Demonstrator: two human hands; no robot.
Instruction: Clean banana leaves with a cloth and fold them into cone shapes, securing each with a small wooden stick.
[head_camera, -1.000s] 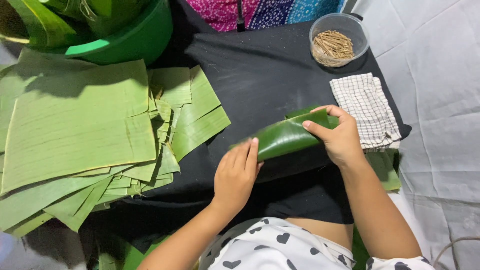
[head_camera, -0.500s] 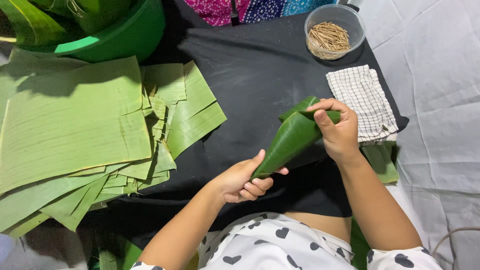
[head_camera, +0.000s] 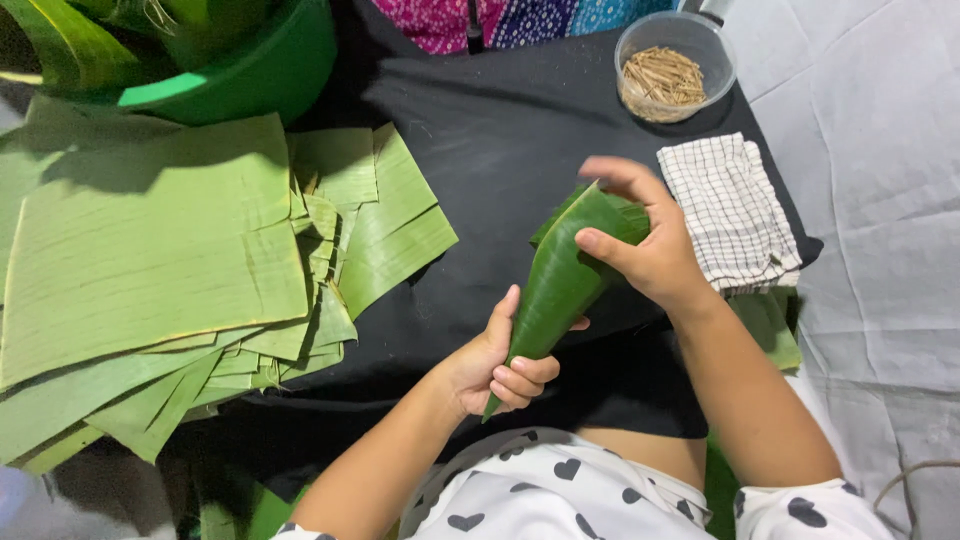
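1. Now the rolled green banana-leaf cone (head_camera: 565, 275) stands steeper than a moment ago, and its wide end is higher up.
2. The left hand (head_camera: 495, 365) is curled around the thin bottom tip of the cone and holds it tight.
3. The right hand (head_camera: 645, 245) grips the wide top, thumb on the front and fingers bent over the edge.
4. The cone is up in the air over the black cloth (head_camera: 500, 130), in front of the person.
5. A big stack of flat green banana leaves (head_camera: 150, 260) lies on the left.
6. A folded white checked towel (head_camera: 730, 215) lies on the right, just beside the right hand.
7. A round clear bowl of thin brown sticks (head_camera: 665, 75) sits far away, past the towel.
8. A green plastic tub (head_camera: 250, 70) sits at the far left.
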